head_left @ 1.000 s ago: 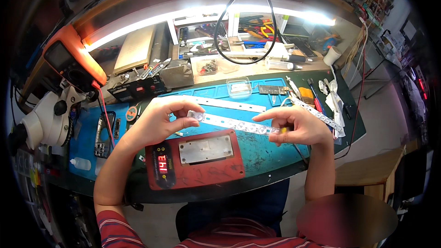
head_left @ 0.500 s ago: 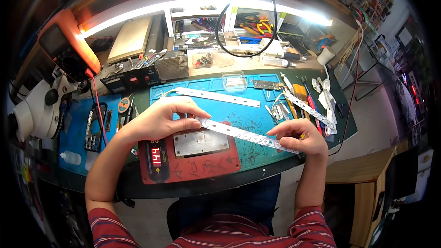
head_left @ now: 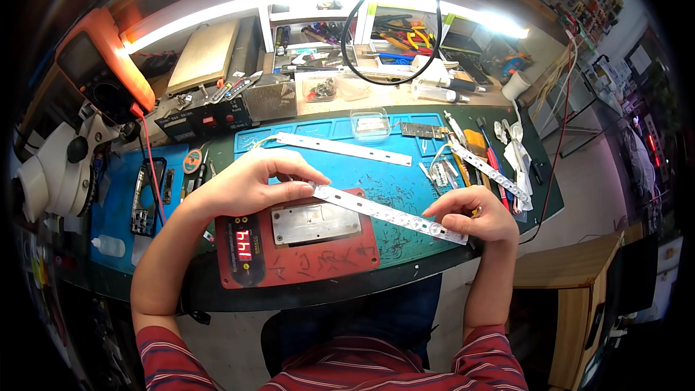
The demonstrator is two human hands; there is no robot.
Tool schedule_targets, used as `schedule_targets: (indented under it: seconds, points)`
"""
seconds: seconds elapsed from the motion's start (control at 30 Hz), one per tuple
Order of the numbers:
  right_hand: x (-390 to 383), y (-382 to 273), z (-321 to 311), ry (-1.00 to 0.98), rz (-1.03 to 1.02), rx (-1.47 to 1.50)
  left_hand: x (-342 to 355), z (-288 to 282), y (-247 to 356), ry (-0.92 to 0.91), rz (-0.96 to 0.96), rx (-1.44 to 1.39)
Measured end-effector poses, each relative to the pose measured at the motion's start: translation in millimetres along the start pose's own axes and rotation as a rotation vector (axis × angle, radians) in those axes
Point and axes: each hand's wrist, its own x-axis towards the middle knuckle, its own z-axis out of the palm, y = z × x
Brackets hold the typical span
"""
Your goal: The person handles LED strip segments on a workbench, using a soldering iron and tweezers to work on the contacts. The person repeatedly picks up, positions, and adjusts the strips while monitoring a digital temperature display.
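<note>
Now pinching the left end of a white LED strip (head_left: 387,213) between thumb and index finger of the left hand (head_left: 264,182), and holding it near the other end with the right hand (head_left: 476,215), thumb across the lens side and index finger raised apart; unable to tell how the fingers hidden underneath are closing. Stretching the strip slantwise between both hands, across the upper right corner of the red heating plate (head_left: 337,259); unable to tell whether touching the silver metal block (head_left: 316,224) or hovering over it. Showing clear round lenses most plainly along the right half.

As far as can be judged, being still at the handling stage: carrying the strip in both hands, not laying it flat on the block, and leaving a second white strip (head_left: 344,150) lying on the blue mat (head_left: 384,182) behind it. Also leaving a third, lens-studded strip (head_left: 494,172) resting at right, just beside a tan-bristled brush (head_left: 476,143).

Compared with a second ago, dropping the right end lower, tilting more steeply, and crossing the plate's corner instead of spanning the mat beyond it.
</note>
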Motion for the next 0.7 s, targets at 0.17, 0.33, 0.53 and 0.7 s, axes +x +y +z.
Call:
schedule_targets:
  seconds: [0.17, 0.33, 0.53, 0.7]
  points:
    - [1.3, -6.9, -7.1, 0.309, 0.039, -0.093, 0.0, 0.3, 1.9, 0.006, -0.021, -0.025]
    - [40.7, -38.1, 8.5, 0.663, -0.48, 0.157, 1.0, -0.2, 1.9, -0.01, -0.038, -0.062]
    - [74.3, -60.5, 5.3, 0.305, -0.368, -0.021, -1.5, -1.9, 0.2, -0.009, -0.029, -0.066]
    - [87.5, -38.1, 20.7, 0.085, -0.337, 0.11, 0.5, -0.3, -1.8, 0.001, -0.022, -0.074]
